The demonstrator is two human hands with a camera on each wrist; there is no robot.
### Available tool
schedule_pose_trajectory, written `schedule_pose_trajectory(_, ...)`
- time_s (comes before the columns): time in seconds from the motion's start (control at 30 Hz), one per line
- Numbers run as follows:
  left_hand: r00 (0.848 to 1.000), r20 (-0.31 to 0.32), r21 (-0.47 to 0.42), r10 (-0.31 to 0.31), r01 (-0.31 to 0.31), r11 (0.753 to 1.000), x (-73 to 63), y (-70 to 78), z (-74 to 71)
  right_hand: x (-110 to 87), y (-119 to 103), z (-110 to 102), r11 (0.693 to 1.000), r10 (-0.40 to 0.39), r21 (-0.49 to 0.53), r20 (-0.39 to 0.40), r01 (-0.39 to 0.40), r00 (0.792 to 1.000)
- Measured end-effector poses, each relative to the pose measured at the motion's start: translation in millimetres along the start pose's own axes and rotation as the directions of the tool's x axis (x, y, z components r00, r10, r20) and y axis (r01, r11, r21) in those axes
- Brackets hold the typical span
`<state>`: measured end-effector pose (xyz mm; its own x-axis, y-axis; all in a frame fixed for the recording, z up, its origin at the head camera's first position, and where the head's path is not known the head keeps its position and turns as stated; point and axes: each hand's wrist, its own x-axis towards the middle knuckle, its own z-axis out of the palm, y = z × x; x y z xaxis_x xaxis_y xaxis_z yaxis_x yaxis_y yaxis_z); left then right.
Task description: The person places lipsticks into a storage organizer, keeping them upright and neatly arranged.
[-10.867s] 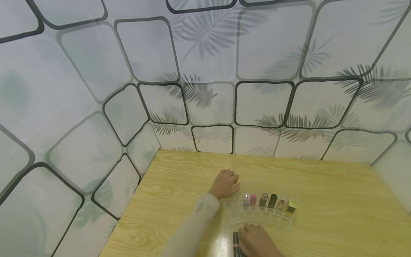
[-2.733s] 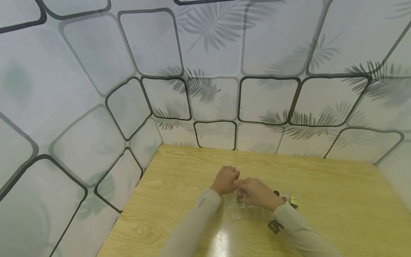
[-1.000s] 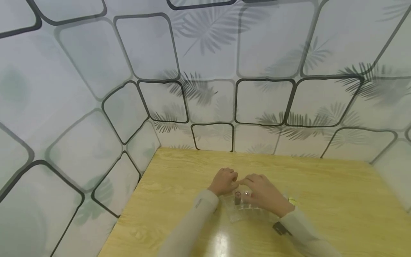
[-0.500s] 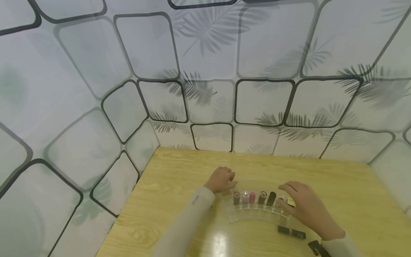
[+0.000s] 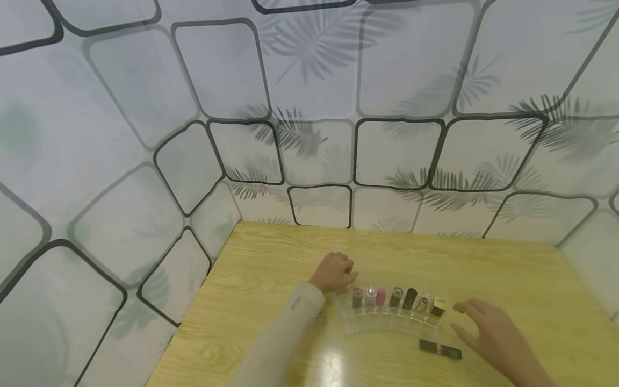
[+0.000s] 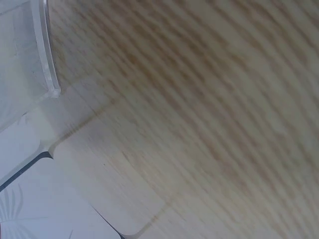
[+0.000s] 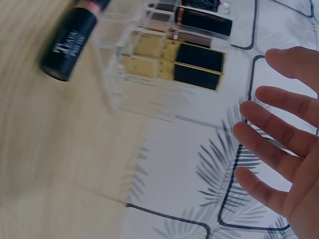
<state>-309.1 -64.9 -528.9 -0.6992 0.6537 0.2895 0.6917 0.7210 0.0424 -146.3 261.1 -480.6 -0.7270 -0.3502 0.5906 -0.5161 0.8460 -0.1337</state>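
Note:
A clear curved lipstick stand (image 5: pixel 389 321) sits on the table with several lipsticks in its back row. From the left come a dark lipstick (image 5: pixel 357 298), a pale one (image 5: pixel 370 296), a pink one (image 5: pixel 380 297) and others, ending in a gold-and-black square one (image 5: pixel 438 307). In front of its right end lies a black lipstick tube (image 5: pixel 440 349) with a pinkish band. My left hand (image 5: pixel 332 271), fingers loosely bent, rests by the stand's back left corner; its fingertips are hidden. My right hand (image 5: pixel 495 336) hovers right of the stand, fingers spread and holding nothing.
The wooden table (image 5: pixel 271 269) meets a patterned wall covering (image 5: pixel 319 207) at the back and left. The stand's clear edge (image 6: pixel 47 59) shows in the left wrist view.
The dark lipstick has come into the stand's leftmost slot, which was vacant at first. My right hand has drawn away to the right, past the black tube. My left hand stays nearly still.

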Motion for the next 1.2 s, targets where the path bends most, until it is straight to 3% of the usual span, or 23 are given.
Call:
schedule_pose_trajectory(0.17,1.0,0.0,-0.008,-0.012,0.012,1.0,-0.3,1.2,2.1,-14.6,2,10,1.0,-0.008,0.007,0.047,0.008,0.999)
schedule_pose_trajectory(0.33,1.0,-0.008,-0.021,-0.021,0.021,1.0,-0.5,1.6,3.2,-24.4,1,19,0.995,0.087,0.03,0.18,-0.094,0.98)
schedule_pose_trajectory(0.53,1.0,-0.01,-0.04,-0.023,0.022,0.999,0.1,1.6,3.0,-29.1,2,29,0.981,0.18,0.008,0.35,-0.195,0.919)
schedule_pose_trajectory(0.83,0.999,0.015,-0.052,-0.037,0.038,0.998,-0.7,1.7,1.5,-33.3,4,38,0.965,0.218,0.009,0.529,-0.262,0.82)
schedule_pose_trajectory(0.97,0.999,0.027,-0.048,-0.04,0.042,0.998,-1.4,1.0,1.9,-37.2,4,41,0.969,0.191,0.026,0.551,-0.245,0.813)
schedule_pose_trajectory(1.2,0.999,0.02,-0.025,-0.031,0.031,0.999,-1.9,1.1,1.1,-40.7,6,45,0.973,0.123,0.094,0.559,-0.21,0.82)
